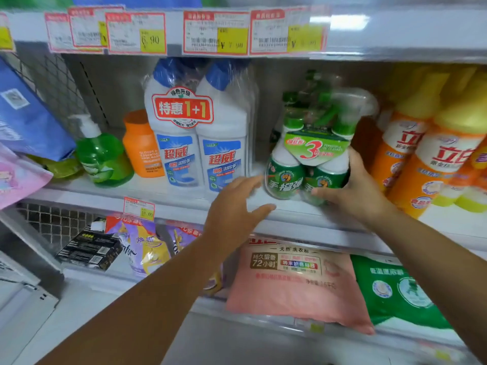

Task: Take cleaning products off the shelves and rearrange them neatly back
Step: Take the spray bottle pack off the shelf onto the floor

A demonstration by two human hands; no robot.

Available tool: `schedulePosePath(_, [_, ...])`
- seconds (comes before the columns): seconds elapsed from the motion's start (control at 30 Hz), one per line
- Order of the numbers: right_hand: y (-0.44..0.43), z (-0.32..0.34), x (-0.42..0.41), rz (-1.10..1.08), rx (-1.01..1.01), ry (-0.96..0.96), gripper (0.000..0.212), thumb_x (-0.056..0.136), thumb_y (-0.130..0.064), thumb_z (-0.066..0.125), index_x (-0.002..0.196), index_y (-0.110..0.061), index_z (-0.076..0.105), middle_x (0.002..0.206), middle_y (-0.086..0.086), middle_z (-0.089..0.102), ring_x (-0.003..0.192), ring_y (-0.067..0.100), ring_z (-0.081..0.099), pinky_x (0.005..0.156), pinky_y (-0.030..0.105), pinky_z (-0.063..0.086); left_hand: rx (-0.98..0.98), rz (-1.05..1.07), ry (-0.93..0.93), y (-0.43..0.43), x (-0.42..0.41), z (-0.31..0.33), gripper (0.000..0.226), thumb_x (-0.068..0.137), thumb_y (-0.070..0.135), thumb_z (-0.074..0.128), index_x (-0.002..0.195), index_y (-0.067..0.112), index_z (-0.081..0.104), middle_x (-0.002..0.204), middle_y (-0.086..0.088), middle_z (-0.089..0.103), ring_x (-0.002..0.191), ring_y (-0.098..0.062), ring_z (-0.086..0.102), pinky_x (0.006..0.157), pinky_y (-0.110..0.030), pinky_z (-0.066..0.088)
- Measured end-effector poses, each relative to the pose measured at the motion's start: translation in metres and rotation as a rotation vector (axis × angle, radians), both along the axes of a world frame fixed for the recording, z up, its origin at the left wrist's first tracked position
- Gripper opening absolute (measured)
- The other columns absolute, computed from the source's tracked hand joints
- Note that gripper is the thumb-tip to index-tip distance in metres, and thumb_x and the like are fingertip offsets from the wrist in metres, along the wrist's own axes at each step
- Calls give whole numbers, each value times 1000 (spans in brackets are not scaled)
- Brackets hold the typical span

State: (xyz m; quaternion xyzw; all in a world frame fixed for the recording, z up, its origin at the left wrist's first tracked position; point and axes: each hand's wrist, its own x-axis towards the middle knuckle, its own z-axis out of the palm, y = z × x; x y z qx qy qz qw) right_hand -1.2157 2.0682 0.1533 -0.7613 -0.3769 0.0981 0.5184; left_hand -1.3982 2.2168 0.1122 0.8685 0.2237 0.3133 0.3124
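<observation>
At centre-right of the frame the right hand (354, 192) curls its grip round the green bottle pack (307, 164); the left hand (235, 206), fingers spread, is just beside it

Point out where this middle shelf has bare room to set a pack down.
Bare shelf shows in the narrow gap between the shrink-wrapped white twin-pack with blue caps and the green spray-bottle three-pack gripped by the right hand, and along the front strip before the orange plastic jar. Right of the three-pack, orange-and-yellow bottles crowd tight.
</observation>
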Motion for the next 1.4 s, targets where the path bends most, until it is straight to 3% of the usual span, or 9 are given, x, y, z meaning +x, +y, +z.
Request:
schedulePosePath(0.17, [17,-2,13,-23,-47,-15,100,73,-3,83,152,-25,25,127,-6,54,117,16,53,99,34,45,395,69,157,14,-21,-31,62,71,60,68,123,27,65,117,7,65,112,-17,54,96,-30,29])
schedulePosePath(0.5, [39,-21,27,-113,34,1,91,84,-7,75,154,-25,20,130,-8,49,112,10,48,68,-1,40,475,89,23,15,-14,-52,56,64,49,81,115,32,65,105,9,64,102,-13,47,96,-29,25])
schedulePosePath(0.7, [42,-13,18,-131,-106,5,93,87,-19,74,156,-22,12,144,4,49,126,22,51,99,28,38,469,99,107,11,-16,-50,63,63,45,85,119,27,64,108,5,64,105,-17,48,100,-31,26])
schedulePosePath(0.83, [-11,-14,-31,-222,74,-149,59,92,-16,67,145,-12,41,135,-1,54,122,11,52,107,22,39,425,128,53,-9,-24,-44,72,63,19,86,129,17,60,124,-5,62,119,-26,50,108,-40,35])
schedulePosePath(0.93, [-86,-39,-89,-333,294,-109,30,98,-10,56,126,-20,53,116,-5,62,106,-3,58,92,10,43,374,126,7,-44,-50,-60,64,73,14,71,136,12,55,142,-9,52,133,-30,44,114,-41,32])
schedulePosePath(1.03, [-156,-115,-112,-408,-28,72,31,97,-11,55,126,-22,53,115,-7,60,104,5,58,80,11,40,157,32,163,-93,-85,-99,66,79,14,71,142,17,49,149,-2,44,134,-25,42,113,-29,30])
schedulePosePath(1.13, [-216,-201,-120,-380,-519,387,69,86,-3,67,148,-12,37,147,12,42,133,26,44,101,24,35,-41,-8,336,-134,-114,-141,61,80,25,65,139,18,52,150,-2,42,139,-21,37,114,-27,27])
schedulePosePath(1.27, [-244,-258,-136,-207,-656,431,105,70,-13,88,154,-14,25,149,9,36,140,24,35,112,37,34,-224,-85,556,-165,-147,-178,64,78,42,54,139,23,51,150,-4,42,141,-21,37,117,-35,28])
schedulePosePath(1.4, [-231,-269,-131,-371,-613,398,49,80,-24,80,122,-20,54,110,6,62,98,24,58,74,30,42,-266,-109,609,-165,-159,-187,61,84,36,62,142,27,46,150,0,39,139,-16,37,110,-20,23])
